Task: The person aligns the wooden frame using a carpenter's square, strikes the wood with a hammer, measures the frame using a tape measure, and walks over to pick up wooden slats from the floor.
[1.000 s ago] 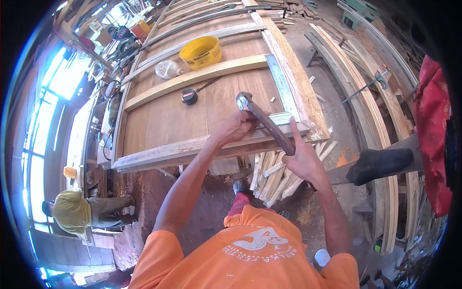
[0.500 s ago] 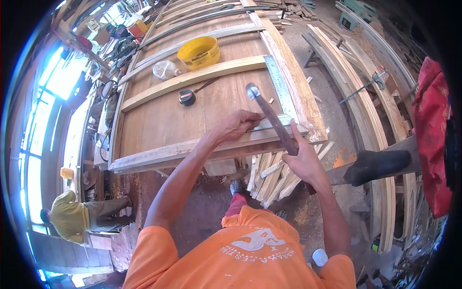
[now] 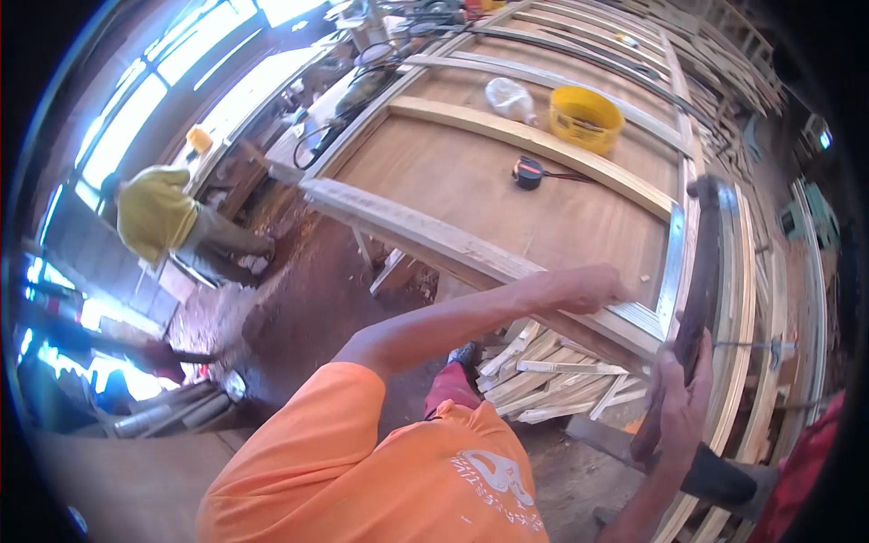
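Note:
My left hand (image 3: 593,288) is closed over the near rail of the wooden frame (image 3: 434,233), close to the metal square (image 3: 672,262); whatever its fingers hold is too small to make out. At the right, my right hand (image 3: 683,394) grips the hammer (image 3: 702,271) by its dark wooden handle, with the head pointing up beyond the frame's corner. The square lies along the inside of that corner. On the panel rests a black tape measure (image 3: 528,172) with a strap. Farther back are a yellow bucket (image 3: 586,120) and a clear plastic bag (image 3: 510,100).
Wood offcuts (image 3: 552,371) are piled below the frame's near right corner. Long boards (image 3: 744,299) stand at the right beside a dark post end (image 3: 720,475). A person in a yellow shirt (image 3: 156,215) bends at the left, and another person's arm shows at the lower left.
The view has swung left, so the frame appears farther right and tilted. The hammer has moved from above the corner to the frame's right side. My left hand stays near the rail.

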### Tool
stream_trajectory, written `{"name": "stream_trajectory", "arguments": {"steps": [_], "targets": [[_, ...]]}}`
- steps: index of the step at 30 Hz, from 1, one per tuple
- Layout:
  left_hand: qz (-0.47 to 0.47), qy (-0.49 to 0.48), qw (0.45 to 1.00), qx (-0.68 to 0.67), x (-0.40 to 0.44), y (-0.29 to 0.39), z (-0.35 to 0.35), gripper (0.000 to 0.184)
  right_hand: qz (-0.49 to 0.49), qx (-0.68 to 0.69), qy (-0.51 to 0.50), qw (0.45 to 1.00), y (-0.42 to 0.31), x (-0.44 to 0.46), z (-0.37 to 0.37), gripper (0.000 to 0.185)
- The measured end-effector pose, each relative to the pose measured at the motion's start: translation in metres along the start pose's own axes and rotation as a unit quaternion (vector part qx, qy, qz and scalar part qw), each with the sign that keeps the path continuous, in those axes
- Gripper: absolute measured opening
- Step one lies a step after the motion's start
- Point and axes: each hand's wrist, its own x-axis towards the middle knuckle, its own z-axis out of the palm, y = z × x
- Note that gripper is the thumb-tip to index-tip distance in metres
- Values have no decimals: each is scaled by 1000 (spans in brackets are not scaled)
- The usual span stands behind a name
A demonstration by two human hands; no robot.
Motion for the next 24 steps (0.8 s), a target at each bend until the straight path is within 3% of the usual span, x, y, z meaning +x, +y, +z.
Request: {"name": "stream_trajectory", "arguments": {"steps": [3, 6, 9, 11, 13, 14, 17, 19, 21, 24], "targets": [[-31, 5, 999, -36, -4, 1, 2, 52, -28, -134, -73, 988, -49, 43, 18, 42], [25, 67, 997, 3, -8, -5, 7, 40, -121, -236, -144, 953, -89, 90, 59, 39], [45, 97, 990, -86, -6, -26, 30, 47, -194, -280, -185, 922, -119, 135, 111, 33], [13, 78, 995, -60, -13, -7, 14, 46, -270, -336, -190, 882, -133, 160, 121, 36], [-57, 0, 994, -90, -12, 0, 0, 44, -260, -318, -200, 889, -147, 164, 113, 42], [-32, 4, 998, -59, -13, 1, 0, 44, -239, -339, -170, 894, -146, 158, 96, 42], [7, 18, 999, -32, -9, 1, 1, 43, -119, -179, -129, 968, -129, 145, 43, 45], [11, 23, 999, -32, -9, 3, -6, 43, -31, -90, -36, 995, -107, 119, 4, 47], [-25, 2, 999, -28, -6, 9, -11, 44, 37, -22, 53, 998, -53, 100, -43, 52], [-37, -37, 998, -40, -1, 5, -13, 44, 84, 4, 100, 992, 33, 91, -110, 60]]}}
